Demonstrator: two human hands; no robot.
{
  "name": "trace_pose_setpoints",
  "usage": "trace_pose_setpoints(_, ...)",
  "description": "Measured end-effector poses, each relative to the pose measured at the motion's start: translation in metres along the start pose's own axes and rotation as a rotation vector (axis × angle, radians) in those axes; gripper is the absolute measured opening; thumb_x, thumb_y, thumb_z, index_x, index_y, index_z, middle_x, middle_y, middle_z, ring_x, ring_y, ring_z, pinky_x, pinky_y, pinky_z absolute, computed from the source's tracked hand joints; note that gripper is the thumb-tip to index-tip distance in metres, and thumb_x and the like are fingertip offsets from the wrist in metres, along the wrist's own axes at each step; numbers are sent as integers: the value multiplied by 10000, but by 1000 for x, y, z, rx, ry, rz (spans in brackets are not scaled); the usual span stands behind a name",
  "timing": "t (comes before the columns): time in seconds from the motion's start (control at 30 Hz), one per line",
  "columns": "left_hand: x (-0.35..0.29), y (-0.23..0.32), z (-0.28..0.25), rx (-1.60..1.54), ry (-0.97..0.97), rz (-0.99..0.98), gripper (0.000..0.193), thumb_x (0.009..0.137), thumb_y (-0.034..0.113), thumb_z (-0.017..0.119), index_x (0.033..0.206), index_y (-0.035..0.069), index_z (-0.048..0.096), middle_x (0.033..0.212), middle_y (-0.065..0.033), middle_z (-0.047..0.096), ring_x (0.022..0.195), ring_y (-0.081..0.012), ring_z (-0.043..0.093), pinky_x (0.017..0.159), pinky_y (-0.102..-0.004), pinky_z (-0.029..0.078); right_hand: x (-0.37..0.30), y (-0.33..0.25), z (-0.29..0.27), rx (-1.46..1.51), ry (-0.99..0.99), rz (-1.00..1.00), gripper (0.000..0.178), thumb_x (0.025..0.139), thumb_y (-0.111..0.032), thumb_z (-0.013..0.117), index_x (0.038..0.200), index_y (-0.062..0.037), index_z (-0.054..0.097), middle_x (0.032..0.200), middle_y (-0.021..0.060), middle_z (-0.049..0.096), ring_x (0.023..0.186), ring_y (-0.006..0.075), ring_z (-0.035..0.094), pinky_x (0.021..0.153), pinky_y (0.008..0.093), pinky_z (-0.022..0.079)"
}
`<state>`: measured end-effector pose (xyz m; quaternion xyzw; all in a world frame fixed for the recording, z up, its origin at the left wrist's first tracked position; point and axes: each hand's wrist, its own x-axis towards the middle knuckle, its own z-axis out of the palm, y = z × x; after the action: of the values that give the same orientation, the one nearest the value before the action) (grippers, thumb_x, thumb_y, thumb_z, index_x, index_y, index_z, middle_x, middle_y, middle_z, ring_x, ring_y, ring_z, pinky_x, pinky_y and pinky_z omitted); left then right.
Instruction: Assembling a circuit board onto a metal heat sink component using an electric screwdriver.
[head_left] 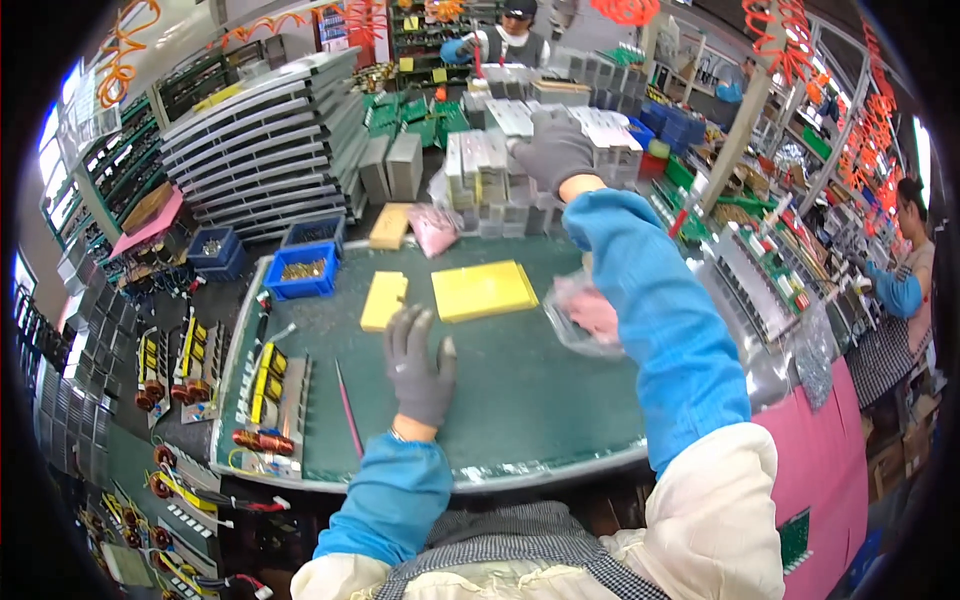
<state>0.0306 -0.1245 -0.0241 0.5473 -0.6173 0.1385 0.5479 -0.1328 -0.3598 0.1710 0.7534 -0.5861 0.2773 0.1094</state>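
Right hand [555, 148], grey glove, is stretched far fwd onto the stacked grey blocks [490, 175] at the back of the table [520, 400]. Fingers curl down over the top of the stack, touching it; whether they actually grip a block can't be made out, since the palm side is hidden. The blocks are pale grey, rectangular, packed upright in rows; count unclear, too many and partly behind the arm.

Left hand [418, 365], also grey-gloved, lies flat on the green mat, fingers spread, holding nothing. Just ahead of it are 2 yellow pads: a small one [384, 299] nearly touching the fingertips, and a larger one [484, 289] to its right, slightly apart.

There are 2 pink bags: one [435, 228] near the stack, one [590, 315] in clear plastic, partly covered by the right forearm's blue sleeve. A thin pink rod [347, 408] lies left of the left hand. 2 blue bins [303, 272] sit at the mat's back-left corner; the front one holds small brass-coloured parts, the other is too dark to read.

Tall stack of grey trays [265, 145] back left. Copper coils [262, 441] at lower left, edges smeared by the lens. 2 other ppl in view, one at the far end, one cut off at the right rim.
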Motion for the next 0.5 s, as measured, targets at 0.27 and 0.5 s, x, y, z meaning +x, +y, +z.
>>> trace_pose_setpoints(0.27,7,20,-6,-81,-113,38,343,739,39,687,1077,56,632,1112,-127,628,1111,-353,572,967,-478,458,131,-25,67,-193,-214,166,464,845,-387,607,1225,-125,657,1307,131,618,1235,331,562,985,465,463)
trace_pose_setpoints(0.5,-3,18,-6,-257,-150,-28,270,734,45,695,1000,61,652,1064,-90,642,1070,-319,593,907,-451,485,167,-5,116,-408,-288,-96,531,772,-372,651,1212,-74,669,1247,198,645,1124,368,631,917,463,500)
